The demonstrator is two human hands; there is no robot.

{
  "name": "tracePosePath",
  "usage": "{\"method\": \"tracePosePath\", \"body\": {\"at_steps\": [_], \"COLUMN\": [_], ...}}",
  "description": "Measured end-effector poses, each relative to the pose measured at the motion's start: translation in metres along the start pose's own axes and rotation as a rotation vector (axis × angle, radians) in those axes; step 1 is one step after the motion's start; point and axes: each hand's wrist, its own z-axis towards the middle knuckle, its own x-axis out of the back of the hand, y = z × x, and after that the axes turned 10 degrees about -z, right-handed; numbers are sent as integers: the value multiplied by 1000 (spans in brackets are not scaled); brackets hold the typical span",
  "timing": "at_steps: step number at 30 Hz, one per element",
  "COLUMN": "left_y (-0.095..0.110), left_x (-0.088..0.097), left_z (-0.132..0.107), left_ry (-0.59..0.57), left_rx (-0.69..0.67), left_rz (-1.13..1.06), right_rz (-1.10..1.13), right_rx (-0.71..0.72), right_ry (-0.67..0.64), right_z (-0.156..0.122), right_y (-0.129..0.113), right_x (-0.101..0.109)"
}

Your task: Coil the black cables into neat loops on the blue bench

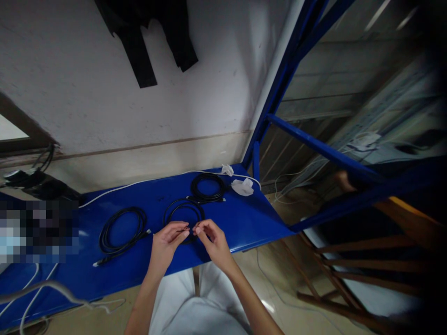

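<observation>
My left hand [171, 236] and my right hand [211, 236] face each other over the front of a coiled black cable [181, 201] on the blue table. Each is closed in a pinch, fingertips against thumb, with a narrow gap between the two hands. A thin dark strand shows at the fingertips; whether it is a tie or part of the cable I cannot tell. Part of the coil is hidden behind my fingers. A second black cable coil [103, 238] lies to the left, its plugs showing. Behind and to the right is a third black coil [220, 187].
Crumpled white pieces [242, 187] lie near the right end of the blue table [251, 223]. A white cord [115, 190] runs along the back edge. Dark equipment [49, 185] stands at left. A blue metal frame [314, 144] and a wooden chair [373, 265] are at right.
</observation>
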Motion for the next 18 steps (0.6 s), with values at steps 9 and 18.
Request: {"method": "tracePosePath", "body": {"at_steps": [9, 18], "left_y": [-7, -11], "left_x": [50, 99], "left_z": [52, 101], "left_ry": [150, 178], "left_rx": [-267, -320], "left_rz": [323, 818], "right_rz": [-30, -147], "right_rx": [50, 54], "right_ry": [111, 98], "right_z": [1, -9], "right_y": [8, 25], "right_x": [19, 22]}}
